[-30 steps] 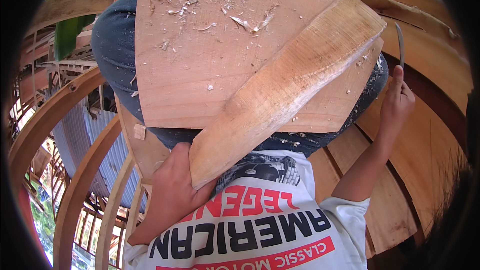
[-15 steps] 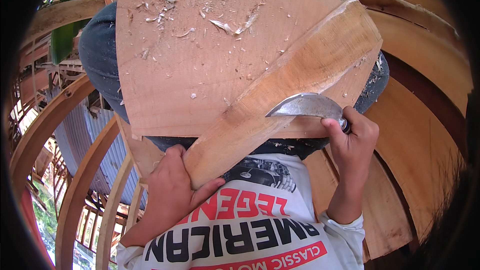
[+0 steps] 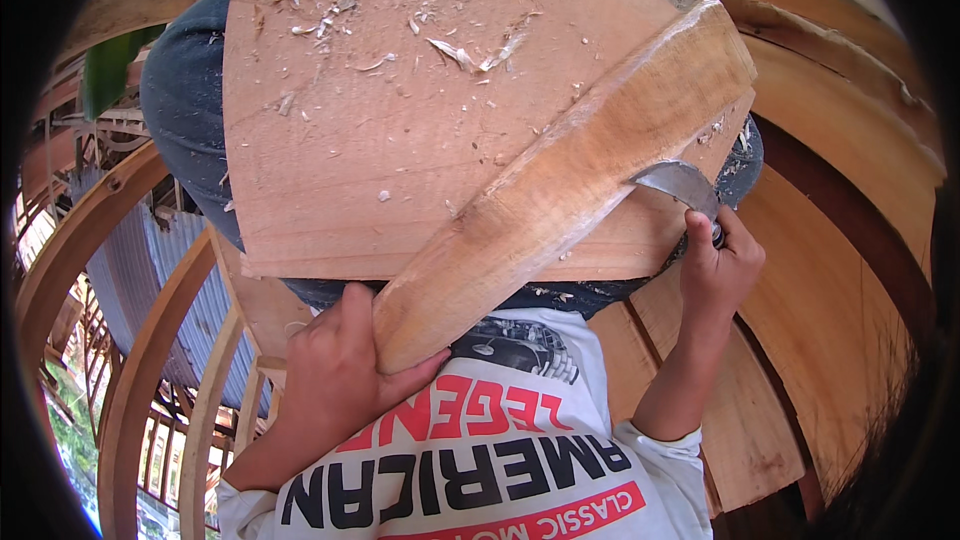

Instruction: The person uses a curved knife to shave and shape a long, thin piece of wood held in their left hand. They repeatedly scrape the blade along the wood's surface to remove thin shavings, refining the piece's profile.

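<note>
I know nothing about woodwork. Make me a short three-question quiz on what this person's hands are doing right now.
1. True or false: the right hand holds a curved knife whose blade meets the edge of the long wooden piece.
2. What does the left hand grip?
A. the near end of the long wooden piece
B. a hammer
C. a heap of shavings
3. Fill in: the long wooden piece lies slantwise across a wide flat ____ strewn with wood shavings.

Key
1. True.
2. A.
3. Board, resting on the person's lap.
</note>
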`<state>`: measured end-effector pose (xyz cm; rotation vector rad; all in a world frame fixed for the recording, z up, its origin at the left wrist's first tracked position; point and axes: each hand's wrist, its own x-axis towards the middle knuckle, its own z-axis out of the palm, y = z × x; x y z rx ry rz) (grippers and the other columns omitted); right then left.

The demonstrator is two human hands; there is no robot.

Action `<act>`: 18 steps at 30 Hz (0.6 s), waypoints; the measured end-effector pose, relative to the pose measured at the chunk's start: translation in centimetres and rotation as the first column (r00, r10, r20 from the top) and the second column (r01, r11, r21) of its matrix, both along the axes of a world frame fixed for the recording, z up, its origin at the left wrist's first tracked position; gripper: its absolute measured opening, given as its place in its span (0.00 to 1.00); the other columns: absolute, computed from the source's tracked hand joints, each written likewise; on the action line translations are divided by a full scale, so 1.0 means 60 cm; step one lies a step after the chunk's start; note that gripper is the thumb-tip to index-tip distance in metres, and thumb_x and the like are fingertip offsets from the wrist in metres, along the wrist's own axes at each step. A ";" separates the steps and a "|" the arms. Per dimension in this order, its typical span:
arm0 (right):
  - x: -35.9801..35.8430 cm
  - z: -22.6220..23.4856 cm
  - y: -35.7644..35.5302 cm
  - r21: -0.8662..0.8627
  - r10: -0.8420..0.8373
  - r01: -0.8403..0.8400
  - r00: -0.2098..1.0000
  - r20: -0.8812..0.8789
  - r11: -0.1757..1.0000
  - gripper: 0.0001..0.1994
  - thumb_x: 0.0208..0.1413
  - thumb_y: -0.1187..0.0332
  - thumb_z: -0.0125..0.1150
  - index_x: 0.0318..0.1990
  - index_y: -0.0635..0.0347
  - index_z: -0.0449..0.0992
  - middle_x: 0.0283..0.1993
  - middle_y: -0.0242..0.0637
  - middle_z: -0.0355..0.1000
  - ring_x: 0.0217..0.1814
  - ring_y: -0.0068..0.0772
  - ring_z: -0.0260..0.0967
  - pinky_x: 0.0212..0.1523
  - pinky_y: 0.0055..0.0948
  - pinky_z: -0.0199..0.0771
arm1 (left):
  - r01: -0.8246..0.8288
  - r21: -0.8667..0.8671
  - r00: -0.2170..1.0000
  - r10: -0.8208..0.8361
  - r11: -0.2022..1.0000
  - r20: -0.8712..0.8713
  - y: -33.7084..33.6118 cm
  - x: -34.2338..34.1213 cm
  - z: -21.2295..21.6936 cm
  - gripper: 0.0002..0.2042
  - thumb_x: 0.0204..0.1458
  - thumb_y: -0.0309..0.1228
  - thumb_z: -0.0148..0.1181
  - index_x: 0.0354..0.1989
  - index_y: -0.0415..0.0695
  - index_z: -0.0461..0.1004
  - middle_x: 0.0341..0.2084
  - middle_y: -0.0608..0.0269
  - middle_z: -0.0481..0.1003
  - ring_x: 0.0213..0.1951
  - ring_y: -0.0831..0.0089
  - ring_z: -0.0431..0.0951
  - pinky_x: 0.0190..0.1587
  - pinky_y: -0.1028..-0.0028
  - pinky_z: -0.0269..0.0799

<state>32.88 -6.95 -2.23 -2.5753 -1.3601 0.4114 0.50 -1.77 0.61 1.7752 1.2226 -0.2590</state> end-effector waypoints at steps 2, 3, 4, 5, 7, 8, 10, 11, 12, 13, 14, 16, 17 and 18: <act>0.004 -0.005 -0.002 0.024 -0.006 0.005 0.999 0.044 1.000 0.30 0.43 0.41 0.65 0.20 0.65 0.68 0.12 0.41 0.53 0.16 0.37 0.48 0.18 0.30 0.56 | 0.007 0.001 1.000 -0.007 1.000 -0.003 -0.001 -0.002 -0.002 0.28 0.38 0.47 0.71 0.33 0.38 0.62 0.17 0.54 0.70 0.20 0.59 0.75 0.22 0.66 0.71; 0.005 -0.007 -0.002 0.034 -0.009 0.007 0.998 0.065 0.999 0.31 0.43 0.40 0.65 0.20 0.65 0.67 0.12 0.41 0.53 0.16 0.36 0.48 0.18 0.30 0.55 | 0.002 0.008 1.000 -0.002 1.000 0.004 -0.001 -0.002 -0.001 0.28 0.38 0.47 0.71 0.33 0.38 0.62 0.17 0.53 0.70 0.20 0.59 0.75 0.22 0.66 0.71; 0.006 -0.007 0.000 0.031 -0.028 0.026 0.998 0.059 0.999 0.31 0.44 0.40 0.64 0.20 0.65 0.67 0.12 0.41 0.53 0.16 0.34 0.48 0.18 0.30 0.55 | -0.003 0.015 1.000 0.002 1.000 0.011 0.000 -0.001 -0.001 0.28 0.38 0.47 0.71 0.33 0.38 0.62 0.17 0.53 0.70 0.20 0.59 0.75 0.22 0.66 0.71; 0.007 -0.008 0.001 0.027 -0.047 0.045 0.998 0.053 0.999 0.31 0.44 0.40 0.64 0.20 0.65 0.67 0.12 0.40 0.53 0.16 0.33 0.48 0.18 0.30 0.55 | -0.007 0.022 1.000 0.007 1.000 0.018 0.000 -0.001 -0.001 0.29 0.38 0.47 0.71 0.33 0.38 0.62 0.17 0.53 0.70 0.20 0.58 0.76 0.22 0.65 0.71; 0.007 -0.006 0.000 0.016 -0.062 0.062 0.997 0.041 0.998 0.30 0.45 0.41 0.64 0.20 0.65 0.68 0.12 0.39 0.53 0.16 0.30 0.48 0.18 0.30 0.55 | -0.028 0.017 0.999 0.028 0.999 0.016 -0.003 -0.001 -0.003 0.29 0.38 0.47 0.71 0.34 0.37 0.62 0.17 0.52 0.70 0.20 0.57 0.76 0.22 0.65 0.71; 0.007 -0.004 -0.002 0.008 -0.060 0.059 0.998 0.036 0.998 0.30 0.45 0.42 0.64 0.20 0.65 0.68 0.12 0.39 0.53 0.16 0.29 0.49 0.18 0.29 0.54 | -0.039 0.015 0.999 0.039 0.999 0.015 -0.004 -0.002 -0.003 0.29 0.38 0.47 0.71 0.34 0.37 0.62 0.17 0.52 0.70 0.21 0.57 0.76 0.22 0.65 0.71; 0.002 0.003 -0.002 0.024 -0.078 0.079 0.997 -0.029 0.997 0.28 0.46 0.44 0.65 0.20 0.66 0.68 0.12 0.39 0.53 0.15 0.27 0.50 0.17 0.29 0.54 | -0.053 0.009 0.998 0.053 0.999 0.025 -0.005 -0.002 -0.005 0.29 0.38 0.47 0.71 0.35 0.36 0.63 0.18 0.51 0.71 0.21 0.57 0.76 0.23 0.65 0.71; -0.004 0.011 0.003 0.045 -0.096 0.100 0.991 -0.088 0.994 0.28 0.46 0.45 0.66 0.20 0.66 0.69 0.12 0.38 0.53 0.15 0.27 0.51 0.17 0.28 0.54 | -0.062 0.006 0.998 0.062 0.998 0.029 -0.005 -0.002 -0.005 0.29 0.38 0.47 0.71 0.35 0.36 0.63 0.18 0.51 0.71 0.21 0.56 0.76 0.23 0.65 0.71; -0.012 0.018 0.005 0.062 -0.120 0.131 0.982 -0.147 0.989 0.27 0.46 0.47 0.66 0.20 0.66 0.69 0.12 0.38 0.54 0.15 0.26 0.51 0.17 0.28 0.54 | -0.058 0.010 0.998 0.058 0.998 0.035 -0.005 -0.004 -0.006 0.29 0.38 0.47 0.71 0.35 0.36 0.63 0.18 0.51 0.71 0.21 0.56 0.76 0.23 0.65 0.71; -0.022 0.025 0.007 0.040 -0.041 0.048 0.987 -0.153 0.998 0.27 0.46 0.47 0.67 0.20 0.66 0.69 0.12 0.39 0.54 0.15 0.28 0.52 0.17 0.28 0.55 | -0.056 0.014 0.998 0.055 0.998 0.040 -0.005 -0.005 -0.007 0.29 0.38 0.47 0.71 0.35 0.36 0.63 0.18 0.51 0.71 0.21 0.56 0.76 0.23 0.66 0.71; -0.033 0.033 0.011 0.017 0.039 -0.037 0.986 -0.161 0.999 0.26 0.45 0.48 0.67 0.20 0.66 0.69 0.12 0.39 0.55 0.14 0.29 0.52 0.17 0.28 0.55 | -0.055 0.019 0.998 0.054 0.998 0.046 -0.004 -0.006 -0.008 0.29 0.38 0.46 0.71 0.36 0.36 0.63 0.18 0.51 0.71 0.21 0.56 0.76 0.24 0.66 0.71; -0.050 0.035 0.011 -0.019 0.158 -0.162 0.976 -0.149 0.987 0.26 0.43 0.48 0.68 0.20 0.66 0.69 0.12 0.40 0.56 0.14 0.32 0.53 0.17 0.28 0.56 | -0.058 0.010 0.997 0.057 0.998 0.054 -0.003 -0.005 -0.008 0.29 0.38 0.46 0.71 0.36 0.36 0.63 0.18 0.51 0.71 0.21 0.56 0.76 0.24 0.66 0.71; -0.056 0.031 0.012 -0.033 0.203 -0.208 0.971 -0.131 0.977 0.26 0.42 0.47 0.69 0.19 0.65 0.68 0.12 0.40 0.56 0.14 0.34 0.53 0.17 0.29 0.57 | -0.060 0.006 0.997 0.059 0.998 0.059 -0.002 -0.004 -0.007 0.29 0.38 0.46 0.71 0.36 0.36 0.63 0.18 0.51 0.71 0.21 0.56 0.76 0.24 0.66 0.71; -0.058 0.026 0.016 -0.048 0.259 -0.266 0.959 -0.115 0.963 0.27 0.40 0.47 0.69 0.19 0.65 0.68 0.13 0.41 0.57 0.14 0.36 0.54 0.17 0.29 0.57 | -0.061 0.009 0.997 0.061 0.998 0.055 -0.003 -0.005 -0.007 0.29 0.38 0.47 0.71 0.36 0.36 0.63 0.18 0.51 0.71 0.21 0.56 0.76 0.24 0.66 0.71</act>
